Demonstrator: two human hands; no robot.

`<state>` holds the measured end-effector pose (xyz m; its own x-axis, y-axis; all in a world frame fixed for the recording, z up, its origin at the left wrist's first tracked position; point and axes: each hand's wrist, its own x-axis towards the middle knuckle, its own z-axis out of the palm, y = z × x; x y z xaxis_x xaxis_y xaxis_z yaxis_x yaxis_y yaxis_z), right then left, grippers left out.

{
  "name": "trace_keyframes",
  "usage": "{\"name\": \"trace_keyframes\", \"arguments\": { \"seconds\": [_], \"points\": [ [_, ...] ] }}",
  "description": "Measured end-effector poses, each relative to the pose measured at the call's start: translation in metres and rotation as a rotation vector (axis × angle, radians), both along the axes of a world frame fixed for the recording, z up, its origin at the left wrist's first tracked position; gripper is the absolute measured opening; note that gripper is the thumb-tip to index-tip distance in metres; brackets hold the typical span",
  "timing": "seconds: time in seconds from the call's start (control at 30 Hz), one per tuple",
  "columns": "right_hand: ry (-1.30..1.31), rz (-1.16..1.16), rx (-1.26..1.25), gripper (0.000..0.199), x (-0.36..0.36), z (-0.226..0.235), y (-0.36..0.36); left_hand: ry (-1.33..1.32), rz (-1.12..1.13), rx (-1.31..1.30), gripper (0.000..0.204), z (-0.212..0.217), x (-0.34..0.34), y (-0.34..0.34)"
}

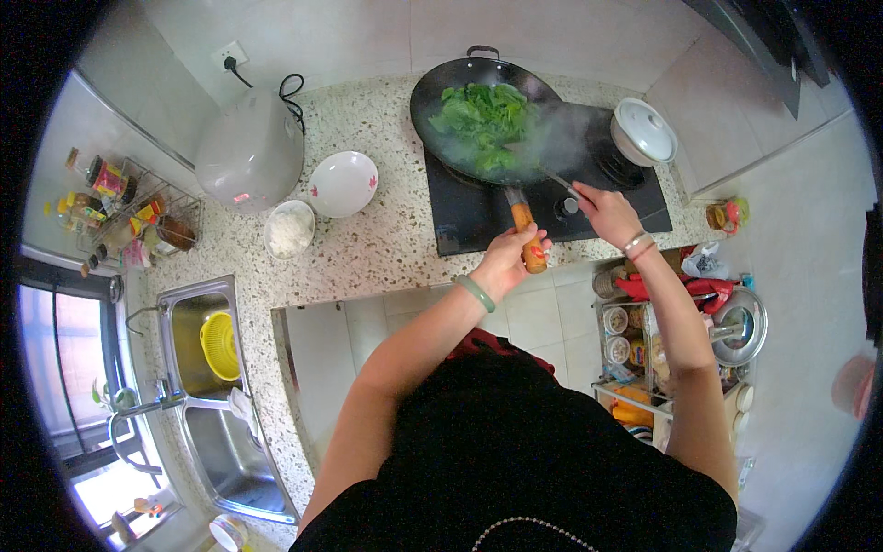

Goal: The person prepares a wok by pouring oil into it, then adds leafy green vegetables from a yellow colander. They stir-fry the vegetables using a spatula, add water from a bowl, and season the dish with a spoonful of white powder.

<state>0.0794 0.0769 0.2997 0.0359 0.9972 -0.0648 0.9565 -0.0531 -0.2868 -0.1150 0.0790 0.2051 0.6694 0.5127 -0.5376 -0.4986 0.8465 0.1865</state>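
A black wok [441, 92] full of steaming green leaves [482, 121] sits on the black cooktop [478, 216]. My left hand [509, 258] grips the wok's orange wooden handle [526, 225]; a green bangle circles that wrist. My right hand [602, 211] holds a metal spatula [552, 172] whose blade reaches into the greens at the wok's right side. Steam rises over the right part of the wok.
A white lidded pot [644, 132] stands on the cooktop's right burner. On the speckled counter are an empty white bowl [342, 183], a bowl of rice [289, 229] and a grey rice cooker [250, 152]. A double sink [216, 396] with a yellow colander lies left. A wire rack [644, 340] stands right.
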Motion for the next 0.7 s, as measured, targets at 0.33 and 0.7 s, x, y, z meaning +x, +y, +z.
{"name": "trace_keyframes", "arguments": {
  "seconds": [0.33, 0.7],
  "points": [
    [0.023, 0.043, -0.001, 0.032, -0.026, -0.008, 0.001, 0.036, -0.025, 0.017, 0.026, 0.0, 0.003, 0.002],
    [0.093, 0.056, 0.08, 0.034, -0.025, -0.033, 0.021, 0.018, 0.003, 0.029, 0.023, 0.006, 0.003, -0.007]
  ]
}}
